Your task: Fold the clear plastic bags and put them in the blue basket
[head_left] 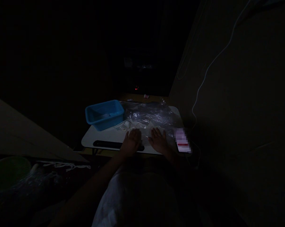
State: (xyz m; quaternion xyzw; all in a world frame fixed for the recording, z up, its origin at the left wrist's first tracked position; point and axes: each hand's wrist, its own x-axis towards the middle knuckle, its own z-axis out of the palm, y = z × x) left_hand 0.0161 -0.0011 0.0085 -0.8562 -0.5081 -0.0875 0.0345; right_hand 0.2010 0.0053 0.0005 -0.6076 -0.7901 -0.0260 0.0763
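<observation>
In the dark head view, a small white table (89, 138) carries a spread of clear plastic bags or film (154, 115). My left hand (132, 141) lies palm down near the table's front, its fingers stretched forward and close together. My right hand (158, 140) rests flat to its right, fingers spread, at the near edge of the plastic. Between the hands is a piece of clear plastic (145, 135), hard to make out in the dim light. Neither hand grips anything.
A blue plastic basin (104, 118) with something pale inside stands at the table's left. A lit phone (183, 142) lies at the right edge. A white cable (205, 77) hangs along the right wall. A green basket (11, 173) sits low at left.
</observation>
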